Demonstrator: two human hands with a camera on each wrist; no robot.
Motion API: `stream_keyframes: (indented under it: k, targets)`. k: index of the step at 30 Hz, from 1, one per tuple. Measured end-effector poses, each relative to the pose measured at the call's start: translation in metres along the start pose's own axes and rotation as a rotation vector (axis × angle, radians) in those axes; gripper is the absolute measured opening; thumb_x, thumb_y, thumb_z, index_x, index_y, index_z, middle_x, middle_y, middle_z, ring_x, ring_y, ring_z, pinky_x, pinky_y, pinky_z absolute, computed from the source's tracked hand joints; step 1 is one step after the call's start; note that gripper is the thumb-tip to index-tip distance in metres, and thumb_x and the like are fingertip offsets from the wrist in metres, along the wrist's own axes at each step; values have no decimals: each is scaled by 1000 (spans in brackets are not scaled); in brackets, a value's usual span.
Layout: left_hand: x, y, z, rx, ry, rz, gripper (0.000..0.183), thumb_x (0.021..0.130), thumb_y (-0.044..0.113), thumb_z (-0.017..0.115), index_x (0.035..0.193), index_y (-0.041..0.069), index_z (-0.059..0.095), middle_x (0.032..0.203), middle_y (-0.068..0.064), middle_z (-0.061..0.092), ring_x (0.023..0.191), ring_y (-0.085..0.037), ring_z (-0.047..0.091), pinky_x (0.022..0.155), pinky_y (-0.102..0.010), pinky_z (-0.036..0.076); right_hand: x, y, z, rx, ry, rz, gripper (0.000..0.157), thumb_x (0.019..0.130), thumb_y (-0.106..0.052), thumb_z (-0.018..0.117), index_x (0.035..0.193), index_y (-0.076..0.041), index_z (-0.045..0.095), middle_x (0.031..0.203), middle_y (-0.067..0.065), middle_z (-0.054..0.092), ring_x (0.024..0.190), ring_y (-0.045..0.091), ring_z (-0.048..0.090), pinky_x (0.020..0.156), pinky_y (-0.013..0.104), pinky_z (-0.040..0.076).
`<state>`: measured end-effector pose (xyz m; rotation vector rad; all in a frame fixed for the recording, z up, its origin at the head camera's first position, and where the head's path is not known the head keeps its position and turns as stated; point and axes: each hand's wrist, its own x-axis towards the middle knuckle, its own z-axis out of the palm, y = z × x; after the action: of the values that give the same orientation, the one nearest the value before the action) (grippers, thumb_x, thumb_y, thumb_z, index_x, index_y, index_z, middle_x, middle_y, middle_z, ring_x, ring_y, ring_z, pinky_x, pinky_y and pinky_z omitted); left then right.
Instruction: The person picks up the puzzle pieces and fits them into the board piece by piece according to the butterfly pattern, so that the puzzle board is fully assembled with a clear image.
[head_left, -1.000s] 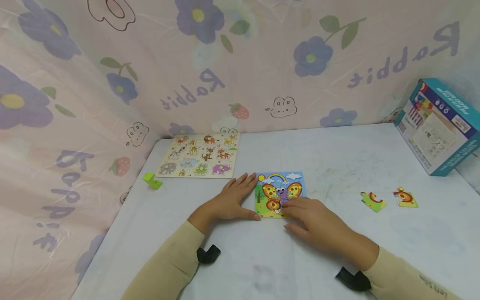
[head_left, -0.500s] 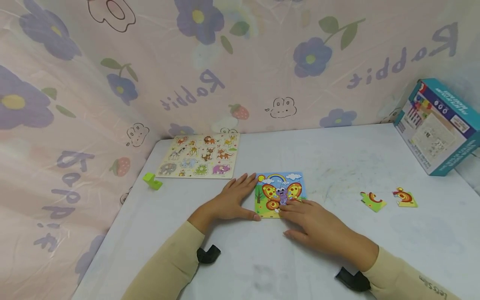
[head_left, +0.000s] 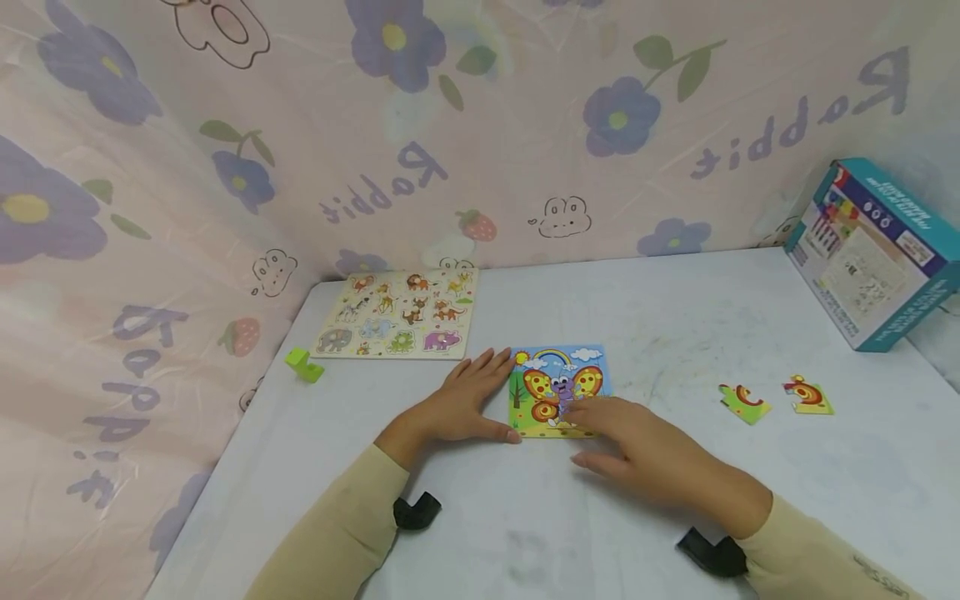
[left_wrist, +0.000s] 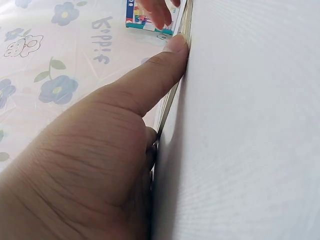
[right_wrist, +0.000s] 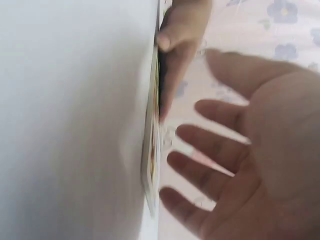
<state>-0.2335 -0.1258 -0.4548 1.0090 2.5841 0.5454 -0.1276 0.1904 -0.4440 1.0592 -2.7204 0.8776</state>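
Note:
A small square butterfly jigsaw puzzle [head_left: 555, 367] lies on the table in the head view. My left hand [head_left: 465, 404] rests flat along its left side, thumb at the near left corner and fingertips at the far left one. In the left wrist view the thumb [left_wrist: 160, 67] presses against the board's edge. My right hand [head_left: 648, 442] is over the puzzle's near right part and hides it. Its fingers [right_wrist: 215, 145] are spread and hold nothing, a little off the board in the right wrist view. Two loose jigsaw pieces, one green and red [head_left: 746, 404], one with an orange swirl [head_left: 810, 396], lie to the right.
An animal puzzle board [head_left: 397, 315] lies at the back left, with a bright green block [head_left: 303, 365] near its corner. A teal and white box [head_left: 873, 250] stands at the back right. A flowered curtain [head_left: 510, 125] borders the table behind and on the left.
My right hand has lifted off the puzzle's surface and drawn slightly right. The left hand stays where it was, and the loose pieces have not moved.

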Motion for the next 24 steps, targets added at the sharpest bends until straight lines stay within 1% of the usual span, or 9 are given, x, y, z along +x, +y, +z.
stream_keyframes:
  k: [5, 7, 9, 11, 13, 15, 17, 20, 24]
  targets:
    - [1, -1, 1, 3, -6, -3, 124, 87, 76, 77, 177, 19, 12, 182, 5, 0, 166, -20, -8, 130, -47, -7, -5, 11, -20, 118, 48, 156, 47, 105, -35, 77, 146, -13, 69, 146, 1, 67, 138, 31, 59, 110, 61, 50]
    - [1, -1, 1, 3, -6, -2, 124, 87, 75, 77, 177, 19, 12, 182, 5, 0, 166, -21, -8, 130, -48, -7, -7, 18, -29, 155, 80, 187, 45, 107, -31, 75, 146, -12, 68, 147, 3, 66, 139, 33, 59, 108, 61, 51]
    - [1, -1, 1, 8, -7, -3, 124, 87, 75, 77, 177, 19, 12, 182, 5, 0, 166, -21, -8, 130, -48, -7, -10, 24, -38, 194, 124, 200, 41, 108, -24, 73, 147, -10, 68, 147, 5, 67, 136, 31, 61, 106, 54, 55]
    - [1, -1, 1, 12, -6, -4, 124, 87, 74, 77, 177, 19, 12, 182, 5, 0, 166, -21, -8, 130, -48, -7, -14, 31, -47, 239, 166, 205, 38, 110, -18, 69, 147, -9, 67, 145, 7, 68, 132, 25, 63, 103, 39, 57]
    - [1, -1, 1, 19, -8, -8, 124, 88, 75, 77, 177, 20, 11, 182, 5, -1, 165, -20, -8, 130, -47, -7, -18, 38, -55, 301, 205, 204, 36, 113, -13, 62, 148, -7, 65, 145, 8, 68, 129, 17, 64, 100, 24, 53]
    - [1, -1, 1, 24, -7, -10, 124, 88, 74, 77, 177, 20, 11, 182, 5, 0, 165, -20, -9, 130, -47, -7, -23, 45, -65, 369, 240, 195, 36, 115, -9, 54, 150, -5, 63, 145, 9, 68, 127, 12, 64, 99, 15, 49]
    - [2, -2, 1, 28, -5, -9, 124, 87, 74, 77, 177, 20, 11, 182, 5, 0, 165, -20, -8, 130, -46, -7, -29, 50, -75, 421, 262, 191, 39, 118, -8, 44, 154, -5, 59, 146, 8, 67, 126, 10, 64, 99, 15, 48]
    - [2, -3, 1, 27, -4, -5, 124, 88, 74, 77, 177, 19, 11, 182, 4, 0, 165, -20, -8, 130, -46, -7, -37, 57, -89, 513, 290, 166, 45, 120, -11, 31, 158, -1, 52, 148, 6, 65, 128, 14, 64, 101, 19, 50]
    - [1, -3, 2, 25, -4, -3, 124, 88, 75, 76, 177, 19, 11, 182, 4, 0, 165, -20, -8, 130, -47, -7, -48, 75, -101, 763, 300, -5, 54, 121, -16, 15, 161, 12, 38, 153, 16, 59, 133, 24, 61, 107, 26, 49]
